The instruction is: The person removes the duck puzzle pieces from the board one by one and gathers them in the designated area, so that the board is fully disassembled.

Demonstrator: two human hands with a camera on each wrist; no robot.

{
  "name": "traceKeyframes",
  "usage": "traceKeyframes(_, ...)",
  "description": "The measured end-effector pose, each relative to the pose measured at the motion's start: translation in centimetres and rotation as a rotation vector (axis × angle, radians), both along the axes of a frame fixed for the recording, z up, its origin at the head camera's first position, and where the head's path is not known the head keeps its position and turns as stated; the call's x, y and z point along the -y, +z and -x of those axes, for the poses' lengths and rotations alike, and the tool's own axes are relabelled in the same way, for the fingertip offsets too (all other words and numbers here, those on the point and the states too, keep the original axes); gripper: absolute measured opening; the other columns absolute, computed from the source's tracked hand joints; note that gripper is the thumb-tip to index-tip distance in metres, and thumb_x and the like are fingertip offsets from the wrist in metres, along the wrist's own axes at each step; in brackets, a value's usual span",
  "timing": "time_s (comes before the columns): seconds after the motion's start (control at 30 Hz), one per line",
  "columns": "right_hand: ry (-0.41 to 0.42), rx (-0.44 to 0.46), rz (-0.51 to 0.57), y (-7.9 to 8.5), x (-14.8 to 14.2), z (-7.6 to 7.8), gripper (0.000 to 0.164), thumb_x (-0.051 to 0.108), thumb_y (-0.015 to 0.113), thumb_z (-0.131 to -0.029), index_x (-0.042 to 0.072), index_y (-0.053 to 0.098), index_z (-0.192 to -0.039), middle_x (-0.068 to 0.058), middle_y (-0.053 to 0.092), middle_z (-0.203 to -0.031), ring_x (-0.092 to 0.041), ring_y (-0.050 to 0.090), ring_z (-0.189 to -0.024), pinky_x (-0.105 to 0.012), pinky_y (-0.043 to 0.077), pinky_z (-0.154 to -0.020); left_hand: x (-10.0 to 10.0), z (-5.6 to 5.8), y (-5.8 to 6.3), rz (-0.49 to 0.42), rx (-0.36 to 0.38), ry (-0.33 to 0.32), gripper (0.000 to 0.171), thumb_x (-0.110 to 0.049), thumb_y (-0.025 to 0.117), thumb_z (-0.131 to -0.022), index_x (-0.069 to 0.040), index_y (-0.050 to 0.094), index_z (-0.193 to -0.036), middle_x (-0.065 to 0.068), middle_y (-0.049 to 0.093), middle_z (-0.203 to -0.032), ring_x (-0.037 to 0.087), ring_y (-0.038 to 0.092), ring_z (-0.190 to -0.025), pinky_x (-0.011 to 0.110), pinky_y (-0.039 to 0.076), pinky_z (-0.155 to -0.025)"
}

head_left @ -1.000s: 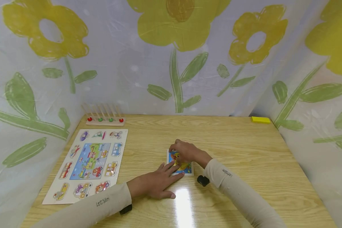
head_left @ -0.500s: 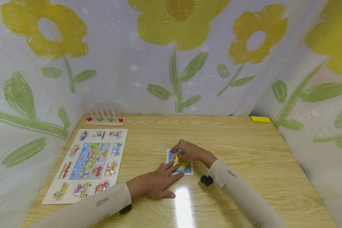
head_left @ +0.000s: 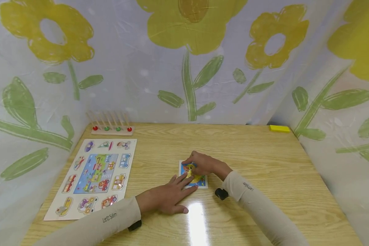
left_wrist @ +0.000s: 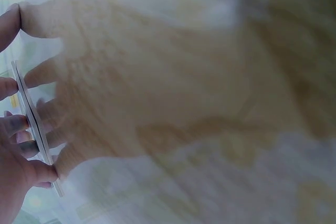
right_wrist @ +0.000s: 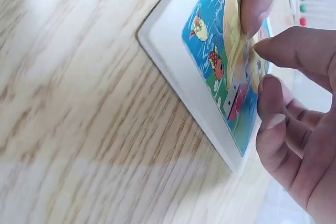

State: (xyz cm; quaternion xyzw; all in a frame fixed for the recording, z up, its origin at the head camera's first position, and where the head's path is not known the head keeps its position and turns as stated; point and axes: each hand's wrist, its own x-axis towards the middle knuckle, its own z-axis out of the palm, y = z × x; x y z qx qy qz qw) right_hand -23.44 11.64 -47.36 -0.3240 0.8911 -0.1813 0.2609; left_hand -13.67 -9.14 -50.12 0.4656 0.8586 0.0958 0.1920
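Observation:
A small picture puzzle (head_left: 204, 184) with a white border and a yellow cartoon figure on blue lies flat on the table. My left hand (head_left: 172, 198) is spread, its fingertips resting on the puzzle's near left part. In the left wrist view, the board's thin edge shows by the fingers. My right hand (head_left: 203, 164) bends over the upper part of the puzzle, its curled fingertips at a blue-edged puzzle piece. From the right wrist, the thumb and index finger of the right hand (right_wrist: 294, 108) pinch close over the picture (right_wrist: 215, 66); they partly cover the piece.
A large white peg puzzle board (head_left: 130, 150) with vehicle pieces lies on the left. Behind it stands a wooden peg rack (head_left: 112, 132) with red and green beads. A yellow block (head_left: 279, 128) sits at the table's back right, by the flowered curtain (head_left: 135, 68).
My right hand has shifted slightly right over the puzzle, and a blue piece edge has come into sight at its fingertips. The left hand stays in place on the puzzle.

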Motion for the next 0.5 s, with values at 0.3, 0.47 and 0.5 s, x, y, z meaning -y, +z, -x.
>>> traceKeyframes(0.3, 0.007, -0.027, -0.013, 0.03, 0.48, -0.15, 0.052, 0.008, 0.07, -0.09, 0.012, 0.059, -0.141, -0.007, 0.054, -0.12, -0.014, 0.051, -0.097, -0.034, 0.05, -0.089, -0.05, -0.04, 0.07, -0.003, 0.0, -0.001, 0.078, -0.058, 0.043, -0.102, -0.017, 0.017, -0.163, 0.015, 0.008, -0.169, 0.042, 0.0, -0.155, 0.066, 0.02, -0.118)
traceKeyframes(0.47, 0.01, -0.045, -0.015, -0.03, 0.69, -0.08, 0.051, 0.008, 0.071, -0.089, 0.012, 0.062, -0.139, -0.007, 0.056, -0.121, -0.016, 0.053, -0.099, -0.035, 0.051, -0.09, 0.08, -0.04, 0.12, -0.011, 0.0, -0.009, 0.077, -0.057, 0.043, -0.103, -0.016, 0.016, -0.163, 0.016, 0.009, -0.169, 0.042, 0.0, -0.155, 0.065, 0.019, -0.118)
traceKeyframes(0.5, 0.006, -0.048, -0.015, -0.06, 0.71, -0.07, 0.051, 0.008, 0.071, -0.089, 0.012, 0.062, -0.139, -0.007, 0.056, -0.121, -0.016, 0.054, -0.099, -0.036, 0.051, -0.09, 0.09, -0.06, 0.16, -0.015, -0.002, -0.01, 0.077, -0.057, 0.043, -0.103, -0.016, 0.017, -0.163, 0.016, 0.01, -0.169, 0.042, 0.0, -0.155, 0.065, 0.02, -0.118)
